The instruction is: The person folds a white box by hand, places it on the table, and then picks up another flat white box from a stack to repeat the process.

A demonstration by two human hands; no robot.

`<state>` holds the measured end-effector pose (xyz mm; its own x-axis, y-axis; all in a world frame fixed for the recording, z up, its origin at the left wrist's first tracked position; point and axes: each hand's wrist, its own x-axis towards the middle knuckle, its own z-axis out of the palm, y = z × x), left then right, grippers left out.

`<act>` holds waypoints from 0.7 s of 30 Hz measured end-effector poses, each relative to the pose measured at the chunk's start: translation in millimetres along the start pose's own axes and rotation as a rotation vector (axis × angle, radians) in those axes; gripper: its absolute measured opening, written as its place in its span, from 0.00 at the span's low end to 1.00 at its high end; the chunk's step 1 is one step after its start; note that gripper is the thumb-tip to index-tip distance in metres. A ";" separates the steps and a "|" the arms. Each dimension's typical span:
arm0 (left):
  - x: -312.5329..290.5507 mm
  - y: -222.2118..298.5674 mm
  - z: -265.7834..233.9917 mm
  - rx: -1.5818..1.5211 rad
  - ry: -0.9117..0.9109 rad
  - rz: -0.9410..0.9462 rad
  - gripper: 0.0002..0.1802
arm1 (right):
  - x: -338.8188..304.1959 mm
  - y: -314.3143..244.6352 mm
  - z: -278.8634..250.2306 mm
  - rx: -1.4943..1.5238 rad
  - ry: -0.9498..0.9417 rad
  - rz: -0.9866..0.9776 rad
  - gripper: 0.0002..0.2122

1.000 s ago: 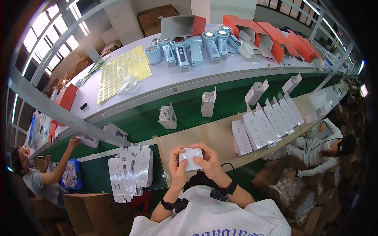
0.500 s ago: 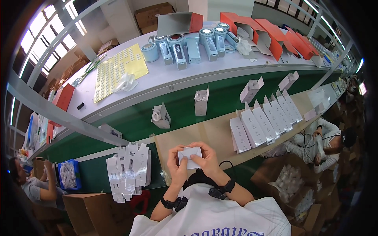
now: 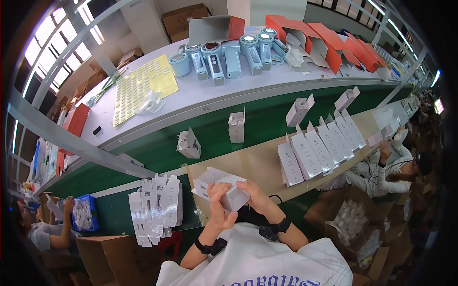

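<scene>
Shows white w/ grey print on box @ 6 o'clock, lt. blue on devices @ 12, yellow w/ white dots on sheet @ 10, orange-red on cartons @ 1–2, blue on bin @ 8.

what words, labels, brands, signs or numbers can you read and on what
White shirt: large blue lettering, lower part cut off, not quoted.
Held white box: print too small to read.
Flattened cartons: print mostly too small to read.
Standing white boxes: print too small to read.
</scene>
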<state>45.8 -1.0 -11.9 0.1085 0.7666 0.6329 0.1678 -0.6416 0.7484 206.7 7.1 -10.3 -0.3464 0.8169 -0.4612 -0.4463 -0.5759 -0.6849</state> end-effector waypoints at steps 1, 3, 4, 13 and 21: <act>-1.9 0.2 1.2 -0.064 0.009 -0.030 0.26 | -1.3 -1.1 -5.4 0.000 0.005 -0.001 0.25; -2.7 -10.7 -8.0 0.052 -0.036 -0.164 0.30 | -8.5 -5.6 -21.1 -0.497 0.146 -0.447 0.26; -4.0 -31.5 -30.2 0.240 -0.083 -0.268 0.33 | -11.9 -9.0 -28.3 -0.748 0.211 -0.664 0.27; -90.5 -162.8 -190.0 1.126 -0.258 -1.136 0.57 | -53.5 -18.4 -135.2 -1.928 0.652 -0.540 0.31; -65.1 -143.2 -192.3 1.030 -0.227 -1.072 0.57 | -42.0 -12.4 -110.0 -1.911 0.860 -0.533 0.28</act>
<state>-173.7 36.2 -122.1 -0.3795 0.8974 -0.2252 0.8495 0.4344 0.2994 317.5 -16.5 -44.5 0.0995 0.9712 0.2166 0.9890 -0.0726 -0.1290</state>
